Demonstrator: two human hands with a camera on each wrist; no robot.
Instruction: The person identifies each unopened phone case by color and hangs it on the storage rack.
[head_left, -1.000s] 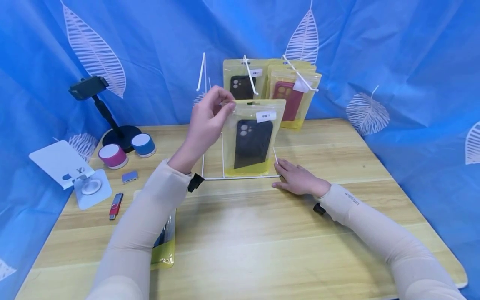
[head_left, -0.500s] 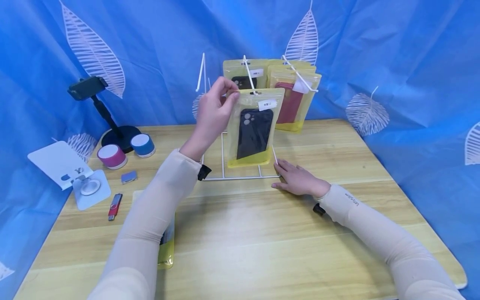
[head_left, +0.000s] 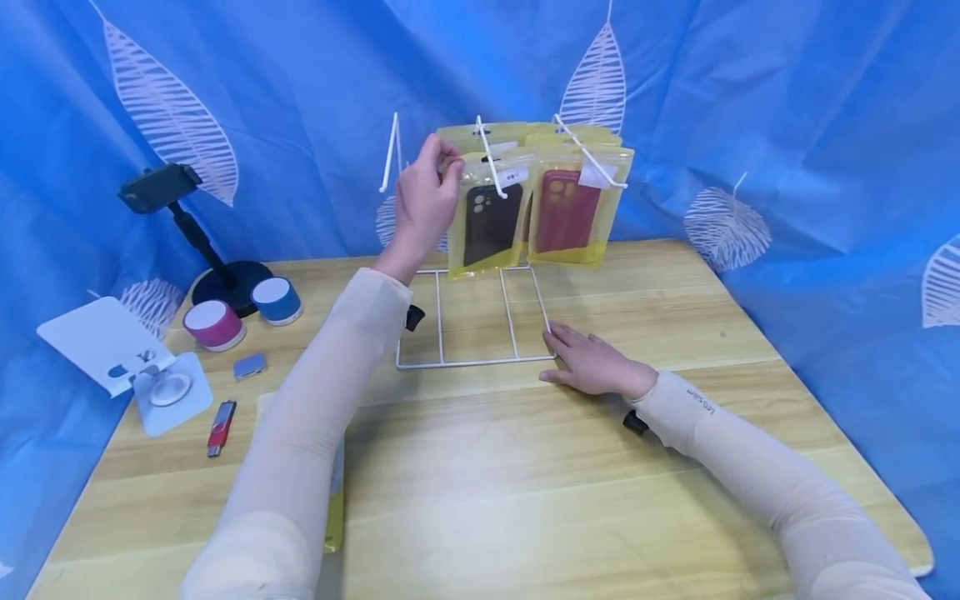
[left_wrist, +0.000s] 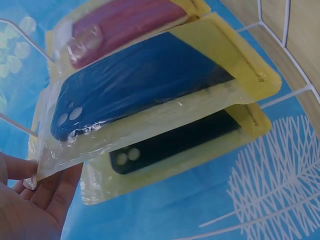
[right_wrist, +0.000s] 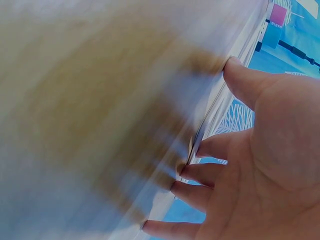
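Note:
My left hand (head_left: 423, 200) pinches the top left corner of a clear-and-yellow packet holding a dark phone case (head_left: 489, 229). The packet hangs upright at the middle hook (head_left: 491, 162) of a white wire rack (head_left: 440, 329), and the hook appears to run through its top hole. In the left wrist view the held packet (left_wrist: 145, 95) looks blue, with another dark-case packet (left_wrist: 175, 145) behind it. Beside it, a packet with a red phone case (head_left: 566, 208) hangs on the right hook. My right hand (head_left: 592, 360) rests at the rack's front right base corner, fingers extended.
The left hook (head_left: 390, 154) carries no packet. On the table's left are a black phone stand (head_left: 198, 237), a white stand (head_left: 105, 346), pink (head_left: 215, 325) and blue (head_left: 277, 302) round speakers, a small blue-grey item (head_left: 250, 365) and a red USB stick (head_left: 221, 429). Another packet (head_left: 335, 508) lies partly under my left forearm.
My left hand has raised the dark-case packet and moved it back along the middle hook, towards the packet behind. My right hand has stayed at the rack's base.

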